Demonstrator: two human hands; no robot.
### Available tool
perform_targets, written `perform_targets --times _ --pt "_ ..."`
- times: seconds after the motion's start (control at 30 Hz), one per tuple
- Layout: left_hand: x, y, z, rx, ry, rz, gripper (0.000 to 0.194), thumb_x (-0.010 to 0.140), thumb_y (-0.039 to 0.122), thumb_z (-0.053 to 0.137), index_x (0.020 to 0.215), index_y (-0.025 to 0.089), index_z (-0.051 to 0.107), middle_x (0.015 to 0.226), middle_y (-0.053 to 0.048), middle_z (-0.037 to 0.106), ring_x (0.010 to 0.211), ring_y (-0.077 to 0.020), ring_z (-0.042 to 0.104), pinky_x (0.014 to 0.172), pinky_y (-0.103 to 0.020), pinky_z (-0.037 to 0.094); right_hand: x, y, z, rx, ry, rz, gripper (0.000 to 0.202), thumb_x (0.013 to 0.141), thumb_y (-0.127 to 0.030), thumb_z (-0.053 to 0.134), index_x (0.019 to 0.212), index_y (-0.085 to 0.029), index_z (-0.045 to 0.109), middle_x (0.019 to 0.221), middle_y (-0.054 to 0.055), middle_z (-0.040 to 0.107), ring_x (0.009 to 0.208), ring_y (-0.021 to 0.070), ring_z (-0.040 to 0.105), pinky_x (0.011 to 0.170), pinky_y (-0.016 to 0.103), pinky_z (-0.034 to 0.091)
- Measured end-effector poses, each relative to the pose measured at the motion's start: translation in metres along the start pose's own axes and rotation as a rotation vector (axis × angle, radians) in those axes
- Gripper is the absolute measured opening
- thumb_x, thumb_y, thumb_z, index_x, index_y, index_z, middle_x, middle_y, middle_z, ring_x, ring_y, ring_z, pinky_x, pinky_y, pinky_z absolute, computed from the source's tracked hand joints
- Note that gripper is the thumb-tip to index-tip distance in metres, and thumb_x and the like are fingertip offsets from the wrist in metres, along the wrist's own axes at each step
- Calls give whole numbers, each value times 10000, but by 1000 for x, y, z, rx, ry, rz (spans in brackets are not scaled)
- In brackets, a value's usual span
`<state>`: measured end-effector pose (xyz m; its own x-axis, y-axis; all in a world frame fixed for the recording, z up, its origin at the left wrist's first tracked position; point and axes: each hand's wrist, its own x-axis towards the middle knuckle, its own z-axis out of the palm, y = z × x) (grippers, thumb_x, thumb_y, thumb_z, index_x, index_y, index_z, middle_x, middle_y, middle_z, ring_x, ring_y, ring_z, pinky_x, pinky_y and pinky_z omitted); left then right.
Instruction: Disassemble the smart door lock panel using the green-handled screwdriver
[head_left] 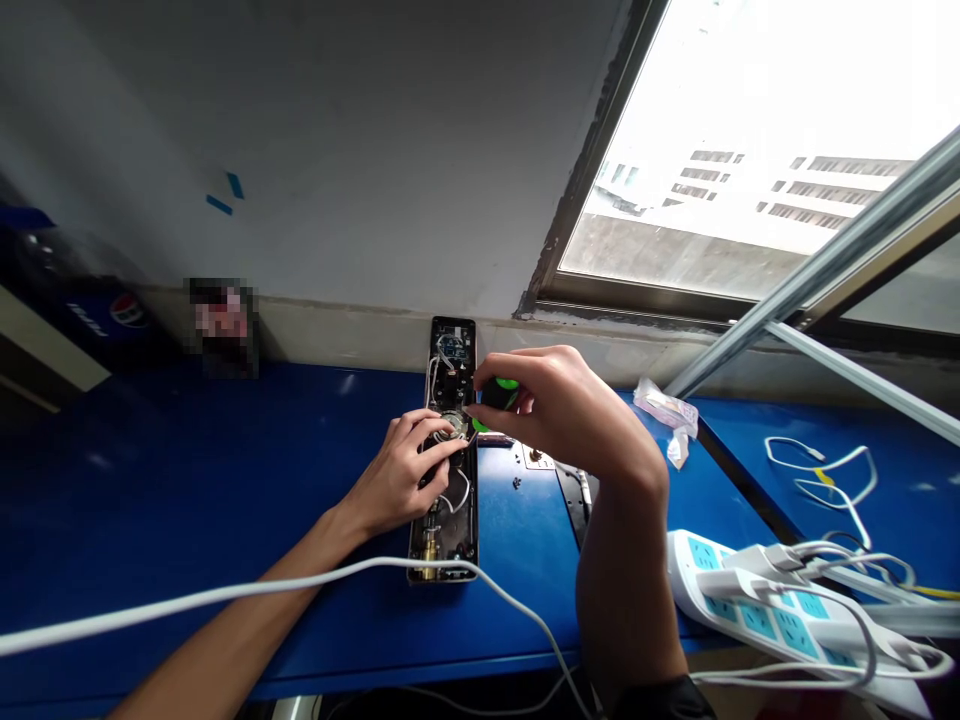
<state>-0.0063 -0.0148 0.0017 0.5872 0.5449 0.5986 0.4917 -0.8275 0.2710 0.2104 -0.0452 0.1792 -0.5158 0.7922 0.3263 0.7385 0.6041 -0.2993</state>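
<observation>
1. Head view: the right hand (pixel 562 400)'s fingers pinch a black-and-green tool (pixel 496 393).
2. The left hand (pixel 405 468)'s fingers spread over wiring inside the open black casing (pixel 459 525).
3. The casing lies lengthwise on the blue table (pixel 315 420), near small screws (pixel 517 484).
4. Farther right sits a white power strip (pixel 757 612) with plugged-in cables.

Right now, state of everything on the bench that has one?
Long black housing: open, wiring exposed
Green-and-black tool: in right hand, over housing
Left hand: fingers on housing's inner parts
Small dark screws: loose on table
Power strip: plugs inserted; live or not, can't tell
Clear packet: lying crumpled
</observation>
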Motion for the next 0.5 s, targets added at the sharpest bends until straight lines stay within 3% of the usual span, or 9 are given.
perform_targets --times 0.5 --pt "0 1 0 -7 0 -12 370 950 136 580 1285 238 699 1298 -114 647 1317 -335 494 1036 -525 471 2 2 2 41 23 19 84 936 -256 704 941 -178 735 790 1 703 665 105 590 630 250 393"
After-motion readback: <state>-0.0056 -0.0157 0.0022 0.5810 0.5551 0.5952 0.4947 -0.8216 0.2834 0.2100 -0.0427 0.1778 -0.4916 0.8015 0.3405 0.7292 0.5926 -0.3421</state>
